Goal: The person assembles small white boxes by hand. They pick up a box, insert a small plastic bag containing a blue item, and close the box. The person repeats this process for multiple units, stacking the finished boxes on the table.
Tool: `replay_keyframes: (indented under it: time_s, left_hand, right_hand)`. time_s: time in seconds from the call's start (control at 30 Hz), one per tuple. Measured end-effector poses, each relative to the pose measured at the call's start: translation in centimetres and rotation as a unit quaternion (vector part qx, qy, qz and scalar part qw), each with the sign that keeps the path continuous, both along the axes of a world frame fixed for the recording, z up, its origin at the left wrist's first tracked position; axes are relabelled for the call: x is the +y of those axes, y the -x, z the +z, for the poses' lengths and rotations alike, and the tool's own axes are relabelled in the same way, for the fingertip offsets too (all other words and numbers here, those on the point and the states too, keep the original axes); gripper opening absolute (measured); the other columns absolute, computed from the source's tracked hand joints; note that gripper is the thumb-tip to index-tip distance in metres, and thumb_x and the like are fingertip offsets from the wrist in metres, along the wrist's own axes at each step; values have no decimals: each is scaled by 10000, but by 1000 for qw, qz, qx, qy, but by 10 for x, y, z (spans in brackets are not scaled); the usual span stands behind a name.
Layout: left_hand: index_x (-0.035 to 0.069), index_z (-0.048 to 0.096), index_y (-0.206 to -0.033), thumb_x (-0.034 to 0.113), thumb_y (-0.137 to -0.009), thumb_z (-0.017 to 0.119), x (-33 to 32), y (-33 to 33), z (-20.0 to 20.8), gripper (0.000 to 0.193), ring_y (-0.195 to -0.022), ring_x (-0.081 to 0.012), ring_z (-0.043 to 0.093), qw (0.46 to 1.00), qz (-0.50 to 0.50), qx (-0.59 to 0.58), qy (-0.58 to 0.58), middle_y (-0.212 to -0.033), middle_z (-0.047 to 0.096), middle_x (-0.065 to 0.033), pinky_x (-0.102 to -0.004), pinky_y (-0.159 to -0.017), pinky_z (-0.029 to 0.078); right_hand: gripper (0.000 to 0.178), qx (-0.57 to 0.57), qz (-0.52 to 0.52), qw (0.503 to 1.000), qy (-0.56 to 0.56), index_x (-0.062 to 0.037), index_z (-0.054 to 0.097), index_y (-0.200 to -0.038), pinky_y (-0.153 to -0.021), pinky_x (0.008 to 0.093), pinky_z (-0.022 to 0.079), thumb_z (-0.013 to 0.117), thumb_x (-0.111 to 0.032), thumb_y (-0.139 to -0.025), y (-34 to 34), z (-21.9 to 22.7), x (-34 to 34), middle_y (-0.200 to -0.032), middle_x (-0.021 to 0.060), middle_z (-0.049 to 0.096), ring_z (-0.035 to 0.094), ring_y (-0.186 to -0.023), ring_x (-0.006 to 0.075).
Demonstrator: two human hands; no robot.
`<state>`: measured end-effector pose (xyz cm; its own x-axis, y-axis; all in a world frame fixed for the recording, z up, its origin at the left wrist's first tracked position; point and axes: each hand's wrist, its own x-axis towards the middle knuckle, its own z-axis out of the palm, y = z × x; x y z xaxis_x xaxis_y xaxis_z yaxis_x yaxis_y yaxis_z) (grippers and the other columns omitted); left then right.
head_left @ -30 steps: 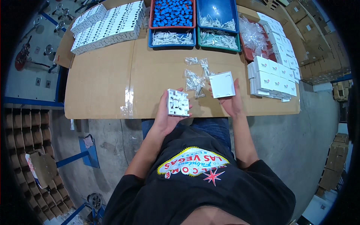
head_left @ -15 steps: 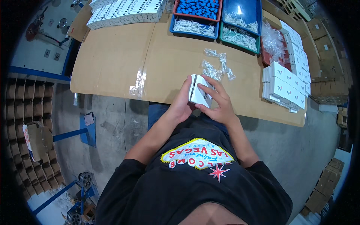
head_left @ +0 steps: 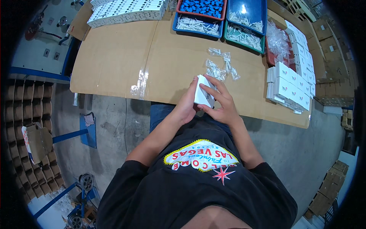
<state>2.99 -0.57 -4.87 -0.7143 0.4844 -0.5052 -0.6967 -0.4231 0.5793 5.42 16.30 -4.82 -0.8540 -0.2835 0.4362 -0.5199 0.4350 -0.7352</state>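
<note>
1. Floor (head_left: 110,122): we see grey concrete below the surface.
2. Surface (head_left: 110,61): we note brown cardboard, with clear tape near its front edge.
3. Stacks: we find the left stack (head_left: 129,13) of white blocks at the far left, and the right stack (head_left: 291,87) of white cartons along the right side.
4. Trays: toward the far edge we see a red tray (head_left: 199,16) of blue pieces overlapping a blue tray (head_left: 196,34) of white pegs; to their right, a second blue tray (head_left: 244,5) overlaps a green tray (head_left: 244,46), both bearing white pegs.
5. Bag pile (head_left: 277,42): we see clear plastic just left of the right stack.
6. Left grip (head_left: 186,105): we find it closed along the box's left side.
7. Right grip (head_left: 223,105): we see it holding the box, fingers over the top, thumb at the near end.
8. Box (head_left: 203,93): white, tilted, between both hands at the surface's front edge.
9. Packets (head_left: 215,71): we see clear bags of white pieces just beyond the hands.
</note>
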Motion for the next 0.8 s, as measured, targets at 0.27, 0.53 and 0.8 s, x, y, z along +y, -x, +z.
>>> replay_keyframes:
  time_s: [0.27, 0.53, 0.8]
  left_hand:
    - [135, 507, -1433, 584, -1078, 366, 1, 1, -1, 589, -1141, -227, 650, 999, 26, -12, -33, -1274, 647, -87, -410, -952, 538]
    - [131, 497, -1426, 595, -1076, 355, 2, 2, -7, 598, -1125, -221, 649, 999, 18, 11, -39, -1265, 639, -94, -399, -932, 540]
    - [127, 478, -1446, 603, -1072, 355, 3, 1, -1, 617, -1070, -198, 658, 1000, 12, 29, -3, -1223, 645, -82, -375, -884, 550]
  right_hand:
    - [664, 1, -6, 1000, 21, -94, 675, -1355, -1128, 459, 421, 883, -161, -728, -2, 4, 1, -1504, 192, 522, 516, -1370, 371]
    - [652, 4, -4, 1000, 11, -119, 688, -1337, -1114, 469, 431, 891, -152, -718, 0, 2, 1, -1484, 194, 534, 540, -1336, 384]
    - [655, 0, -3, 1000, 5, -119, 685, -1341, -1122, 465, 424, 888, -144, -719, 1, -1, 1, -1484, 197, 533, 535, -1343, 385]
